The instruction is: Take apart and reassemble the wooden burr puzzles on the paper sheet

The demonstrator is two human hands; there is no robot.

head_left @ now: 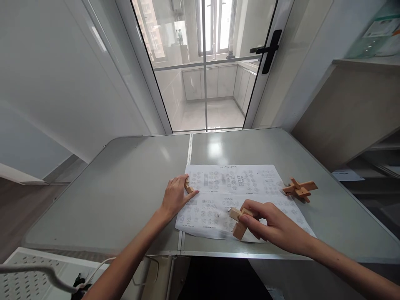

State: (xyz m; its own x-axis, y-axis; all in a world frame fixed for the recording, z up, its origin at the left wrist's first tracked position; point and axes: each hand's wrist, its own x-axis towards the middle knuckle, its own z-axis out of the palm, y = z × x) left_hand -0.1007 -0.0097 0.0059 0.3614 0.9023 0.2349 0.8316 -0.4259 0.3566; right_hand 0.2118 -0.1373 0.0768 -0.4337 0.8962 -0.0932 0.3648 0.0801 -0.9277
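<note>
A printed sheet of small diagrams (pixel 237 196) lies on the grey table (pixel 118 196). My left hand (pixel 175 195) rests at the sheet's left edge, its fingers closed over a small wooden piece (pixel 188 186). My right hand (pixel 271 225) is at the sheet's near right part, fingers pinched on a wooden block assembly (pixel 239 221) of crossed pieces. A second group of crossed wooden pieces (pixel 300 188) lies on the table just right of the sheet, apart from both hands.
A glass sliding door (pixel 206 62) with a black handle (pixel 268 50) stands beyond the table's far edge. Shelving (pixel 359 108) rises at the right. A white perforated surface (pixel 28 275) and cables sit low at the left, below the table's near edge.
</note>
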